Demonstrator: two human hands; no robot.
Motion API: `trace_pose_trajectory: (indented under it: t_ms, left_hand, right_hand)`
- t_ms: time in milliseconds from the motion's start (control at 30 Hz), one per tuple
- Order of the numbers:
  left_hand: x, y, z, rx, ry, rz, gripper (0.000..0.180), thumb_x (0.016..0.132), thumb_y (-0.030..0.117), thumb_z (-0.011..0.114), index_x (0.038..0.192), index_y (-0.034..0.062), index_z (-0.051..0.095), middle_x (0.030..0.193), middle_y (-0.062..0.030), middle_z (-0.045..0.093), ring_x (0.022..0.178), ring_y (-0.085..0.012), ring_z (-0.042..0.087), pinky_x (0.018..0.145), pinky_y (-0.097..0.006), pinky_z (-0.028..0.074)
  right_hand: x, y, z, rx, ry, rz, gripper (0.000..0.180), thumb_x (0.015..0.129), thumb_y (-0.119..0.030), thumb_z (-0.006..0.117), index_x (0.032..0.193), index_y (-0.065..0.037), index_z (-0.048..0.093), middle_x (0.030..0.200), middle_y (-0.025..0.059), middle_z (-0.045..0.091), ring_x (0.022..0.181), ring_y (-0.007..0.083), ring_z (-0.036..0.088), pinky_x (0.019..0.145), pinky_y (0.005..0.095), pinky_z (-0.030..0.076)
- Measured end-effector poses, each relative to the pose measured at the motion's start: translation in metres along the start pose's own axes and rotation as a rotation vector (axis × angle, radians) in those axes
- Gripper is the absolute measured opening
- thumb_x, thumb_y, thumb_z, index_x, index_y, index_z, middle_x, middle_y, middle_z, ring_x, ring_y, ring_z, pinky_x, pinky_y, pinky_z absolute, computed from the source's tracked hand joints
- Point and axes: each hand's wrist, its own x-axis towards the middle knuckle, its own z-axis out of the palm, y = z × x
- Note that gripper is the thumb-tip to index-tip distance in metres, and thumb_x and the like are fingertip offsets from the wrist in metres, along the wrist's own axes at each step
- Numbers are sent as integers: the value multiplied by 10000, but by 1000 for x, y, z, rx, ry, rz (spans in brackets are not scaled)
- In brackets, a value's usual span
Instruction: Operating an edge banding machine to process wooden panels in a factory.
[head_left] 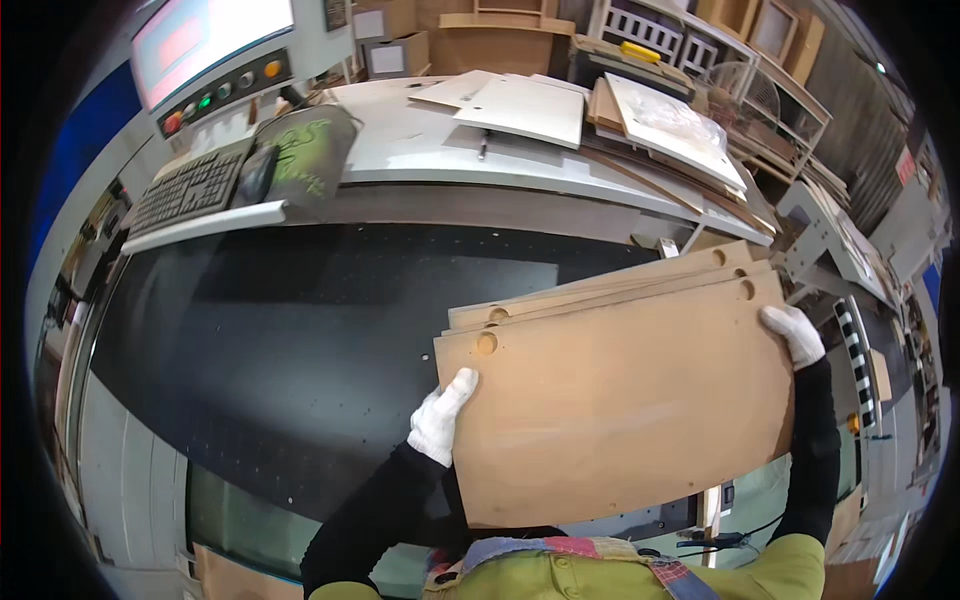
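Observation:
A small stack of brown fibreboard panels [620, 395] is held in front of me, over the right part of a black table [290, 320]. Round recesses show near the far corners of the panels, and the boards are slightly fanned out. My left hand [441, 417], in a white glove, grips the stack's left edge with the thumb on top. At the right edge, my right hand [794, 335], also white-gloved, grips near the far corner. The fingers under the boards are hidden on both sides.
Beyond the black table runs a white counter [400, 160] carrying white panels [525, 108] and a stack of boards [665, 125]. A keyboard [190, 190], a mouse [258, 175] and a screen with a button panel [225, 92] stand far left. Wooden racks are at far right.

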Motion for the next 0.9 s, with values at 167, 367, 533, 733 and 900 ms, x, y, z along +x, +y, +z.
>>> trace_pose_trajectory:
  t_ms: [167, 367, 533, 733, 900]
  left_hand:
    - [-36, 33, -22, 118, 51, 313, 561, 836, 355, 689, 1261, 45, 494, 1163, -82, 575, 1034, -181, 568, 867, -331, 479]
    - [-85, 92, -83, 286, -56, 749, 726, 741, 331, 795, 1293, 30, 431, 1187, -78, 559, 1080, -183, 541, 917, -344, 456]
    - [-131, 109, -137, 380, 38, 841, 872, 705, 281, 830, 1376, 9, 343, 1257, -100, 520, 1150, -191, 504, 971, -345, 418]
    - [-160, 116, -180, 558, 81, 892, 1110, 641, 354, 863, 1438, -55, 207, 1445, -191, 335, 1328, -261, 344, 1077, -388, 302]
    - [-188, 110, -186, 703, 133, 881, 1175, 597, 429, 870, 1442, -42, 203, 1469, -216, 285, 1355, -294, 308, 1090, -398, 279]
  right_hand:
    - [-27, -36, 40, 20, -69, -292, 772, 715, -377, 764, 1281, 44, 450, 1158, 134, 600, 1011, 213, 611, 854, 328, 503]
    - [-14, -5, 113, 13, -138, -499, 847, 581, -381, 839, 1249, -7, 477, 1151, 81, 582, 1050, 219, 571, 877, 353, 470]
    - [-4, 30, 173, 226, -205, -456, 848, 464, -185, 879, 1213, -47, 505, 1113, 61, 582, 1029, 217, 559, 873, 364, 466]
    - [-14, 82, 202, 242, -226, -493, 883, 514, -183, 852, 1270, -15, 429, 1142, 90, 569, 1019, 242, 570, 842, 379, 491]
    - [-41, 111, 185, 248, -78, -366, 806, 493, -115, 831, 1216, -24, 487, 1098, 84, 579, 977, 232, 567, 843, 375, 480]
